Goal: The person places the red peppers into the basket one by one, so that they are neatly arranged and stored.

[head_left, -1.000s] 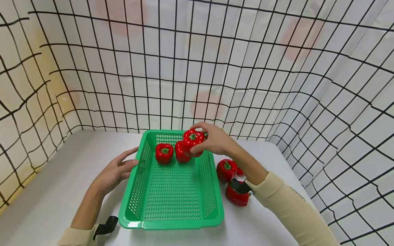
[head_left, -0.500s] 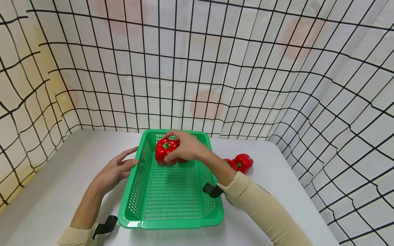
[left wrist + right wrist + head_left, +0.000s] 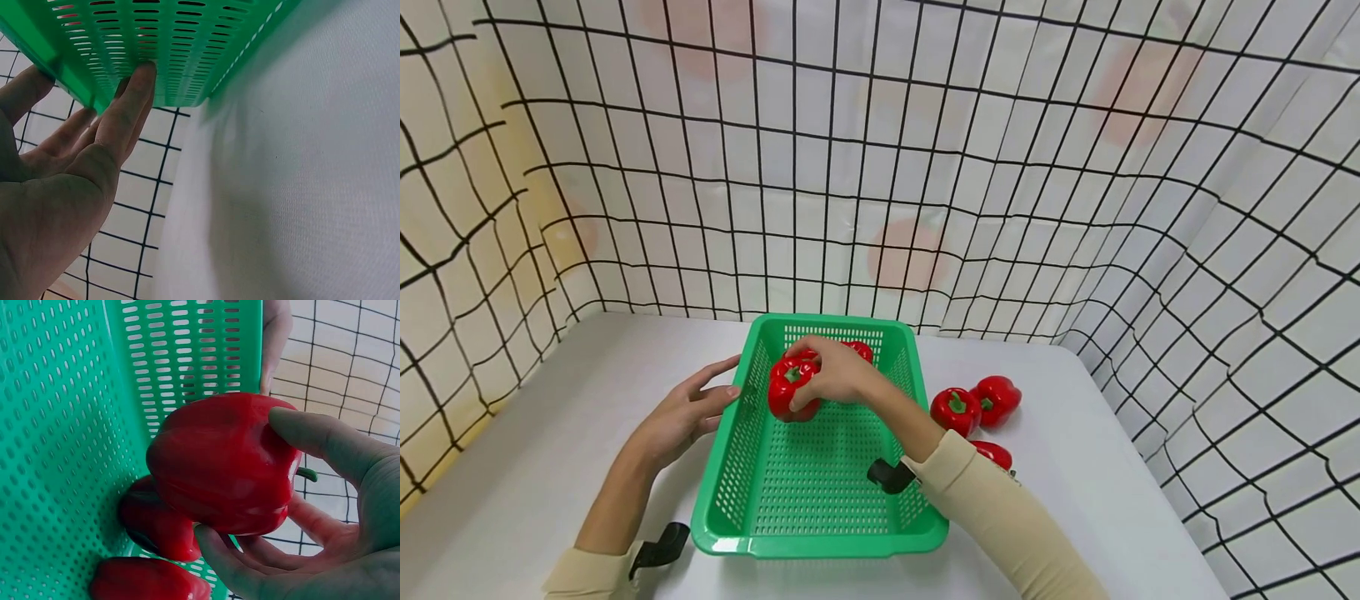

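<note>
My right hand [image 3: 841, 372] grips a red bell pepper [image 3: 786, 396] over the far left part of a green perforated basket [image 3: 820, 546]. Up close in the right wrist view, thumb and fingers pinch this pepper around its stem end, green stem toward the palm. Two more red peppers lie beyond it inside the basket: one pepper [image 3: 164, 525] is partly covered by the held one, and another pepper [image 3: 859, 350] shows past my hand. My left hand [image 3: 681, 417] touches the basket's left side near the rim, with fairly straight fingers, one along the outer wall in the left wrist view.
Right of the basket, on the white table [image 3: 1075, 500], lie a pepper [image 3: 955, 410], a second pepper [image 3: 997, 400] and a third pepper [image 3: 994, 454] partly behind my right sleeve. A black wire grid [image 3: 887, 167] stands behind and at both sides.
My right hand has carried the pepper leftward from the basket's right side, then slightly nearer to me. The left hand and the basket stay in place.
</note>
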A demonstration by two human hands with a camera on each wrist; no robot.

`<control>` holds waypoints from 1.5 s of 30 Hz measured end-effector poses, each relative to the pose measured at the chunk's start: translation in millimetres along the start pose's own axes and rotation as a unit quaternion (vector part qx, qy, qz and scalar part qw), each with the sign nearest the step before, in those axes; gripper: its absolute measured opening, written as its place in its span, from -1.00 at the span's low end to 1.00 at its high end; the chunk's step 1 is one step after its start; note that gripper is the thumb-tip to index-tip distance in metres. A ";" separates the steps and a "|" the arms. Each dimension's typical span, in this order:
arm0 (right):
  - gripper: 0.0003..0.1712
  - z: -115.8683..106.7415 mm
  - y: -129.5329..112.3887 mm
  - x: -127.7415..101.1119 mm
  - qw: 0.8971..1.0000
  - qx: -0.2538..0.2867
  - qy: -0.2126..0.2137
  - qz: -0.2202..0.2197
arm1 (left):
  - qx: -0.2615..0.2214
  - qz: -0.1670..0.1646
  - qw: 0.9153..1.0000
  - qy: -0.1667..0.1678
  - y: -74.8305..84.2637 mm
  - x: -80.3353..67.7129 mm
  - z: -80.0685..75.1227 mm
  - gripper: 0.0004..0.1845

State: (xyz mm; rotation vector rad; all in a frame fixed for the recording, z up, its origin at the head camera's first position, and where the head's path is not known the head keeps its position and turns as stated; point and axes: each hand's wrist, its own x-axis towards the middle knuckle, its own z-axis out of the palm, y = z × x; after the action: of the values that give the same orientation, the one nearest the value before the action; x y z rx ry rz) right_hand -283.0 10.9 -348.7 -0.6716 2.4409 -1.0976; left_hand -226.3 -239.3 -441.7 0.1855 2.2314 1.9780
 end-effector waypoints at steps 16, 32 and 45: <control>-0.32 20.3 9.8 11.4 0.999 0.008 -0.032 0.004 | 0.004 0.000 1.000 0.000 -0.8 -0.4 -2.3 -0.20; -0.31 21.4 19.1 12.5 1.000 0.006 -0.022 0.012 | 0.001 0.001 1.000 -0.001 -1.4 -0.9 -0.2 -0.20; -0.29 20.2 21.8 11.7 0.997 -0.029 -0.045 0.050 | -0.016 0.005 1.000 -0.016 0.1 -0.7 -2.1 -0.23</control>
State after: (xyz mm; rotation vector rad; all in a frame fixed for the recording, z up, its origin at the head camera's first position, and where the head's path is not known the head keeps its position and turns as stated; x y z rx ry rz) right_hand -287.9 5.1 -379.7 -0.5953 2.4081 -0.9413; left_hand -226.0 -241.5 -441.3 0.2245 2.1819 2.0003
